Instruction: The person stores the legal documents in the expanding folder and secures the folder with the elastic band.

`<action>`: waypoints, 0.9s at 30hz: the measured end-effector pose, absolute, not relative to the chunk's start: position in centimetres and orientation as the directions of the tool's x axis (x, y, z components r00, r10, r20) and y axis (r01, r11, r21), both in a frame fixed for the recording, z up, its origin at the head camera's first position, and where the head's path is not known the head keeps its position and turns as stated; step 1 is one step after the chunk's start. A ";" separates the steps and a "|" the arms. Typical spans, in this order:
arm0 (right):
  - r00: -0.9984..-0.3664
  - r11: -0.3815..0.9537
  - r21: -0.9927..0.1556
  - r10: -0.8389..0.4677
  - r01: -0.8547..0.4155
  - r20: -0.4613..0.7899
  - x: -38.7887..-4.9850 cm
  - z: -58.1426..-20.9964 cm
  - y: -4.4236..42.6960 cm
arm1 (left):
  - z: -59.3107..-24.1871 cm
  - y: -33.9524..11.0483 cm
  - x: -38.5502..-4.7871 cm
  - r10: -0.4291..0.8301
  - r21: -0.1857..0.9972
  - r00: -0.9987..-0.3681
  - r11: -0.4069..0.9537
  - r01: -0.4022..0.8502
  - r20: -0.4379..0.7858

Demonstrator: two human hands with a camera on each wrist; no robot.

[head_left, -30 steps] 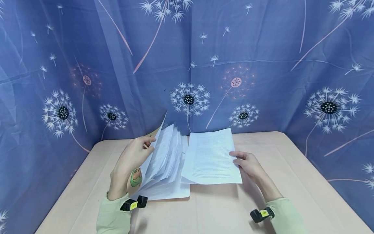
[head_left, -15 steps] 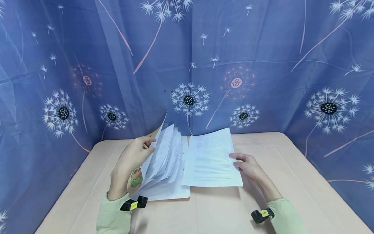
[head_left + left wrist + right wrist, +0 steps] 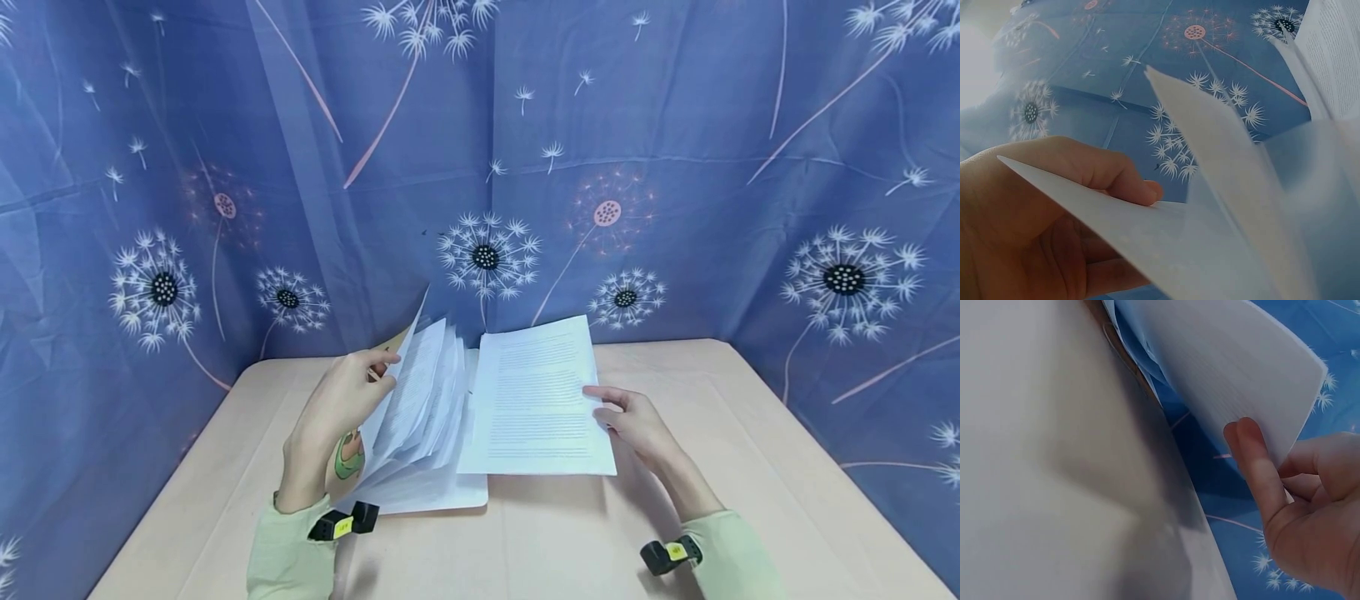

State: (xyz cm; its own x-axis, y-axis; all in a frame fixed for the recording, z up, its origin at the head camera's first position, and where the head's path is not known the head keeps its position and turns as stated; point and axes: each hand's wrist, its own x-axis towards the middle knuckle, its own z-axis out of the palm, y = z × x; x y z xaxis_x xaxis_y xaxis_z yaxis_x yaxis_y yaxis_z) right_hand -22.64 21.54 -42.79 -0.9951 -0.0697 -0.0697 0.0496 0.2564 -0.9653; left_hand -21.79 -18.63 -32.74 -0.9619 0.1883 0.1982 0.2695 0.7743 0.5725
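Note:
My left hand [image 3: 333, 408] pinches the raised left cover of a display folder, its thumb over the white inner side [image 3: 1113, 228] in the left wrist view. A green cartoon print [image 3: 348, 456] shows on the brown outside. Clear pockets [image 3: 431, 408] filled with printed pages fan out beside that cover. Held at its right edge by my right hand [image 3: 637, 422], a printed sheet [image 3: 543, 396] hovers tilted over the folder's right side. In the right wrist view, thumb and fingers pinch the sheet [image 3: 1241, 369]. Whether its left edge sits inside a pocket is hidden.
The folder lies on a pale table [image 3: 555, 533]. Behind the table's far edge hangs a blue curtain [image 3: 675, 108] with dandelion prints, which also closes off both sides. Black cameras [image 3: 671, 552] are strapped to both wrists.
The printed sheet dipped slightly toward me, then shifted left and up, its left edge further over the folder. My right hand moved slightly left with it. The left hand stays still.

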 end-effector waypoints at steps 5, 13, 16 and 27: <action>-0.997 0.236 -0.971 -0.052 0.050 -0.064 -22.7 -42.9 21.5 | -32.7 -18.6 -21.8 0.192 0.573 -0.961 0.773 0.274 0.200; -0.996 0.195 -0.978 -0.032 0.073 -0.081 -22.8 -42.8 21.7 | -32.8 -18.6 -21.8 0.196 0.574 -0.962 0.772 0.272 0.192; -0.996 0.197 -0.978 -0.047 0.071 -0.082 -22.8 -42.8 21.5 | -32.8 -18.6 -21.8 0.192 0.578 -0.964 0.772 0.264 0.184; -0.991 0.238 -0.970 -0.111 0.041 -0.069 -22.7 -43.5 20.7 | -32.6 -18.6 -21.8 0.193 0.580 -0.964 0.771 0.264 0.182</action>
State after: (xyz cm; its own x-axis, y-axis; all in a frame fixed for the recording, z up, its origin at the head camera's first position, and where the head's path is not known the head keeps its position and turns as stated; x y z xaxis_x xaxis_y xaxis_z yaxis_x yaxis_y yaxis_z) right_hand -22.73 20.70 -43.48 -0.9914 -0.1112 -0.0690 0.0408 0.2383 -0.9703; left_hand -21.76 -18.57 -32.60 -0.9642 0.1928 0.1821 0.2637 0.7709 0.5798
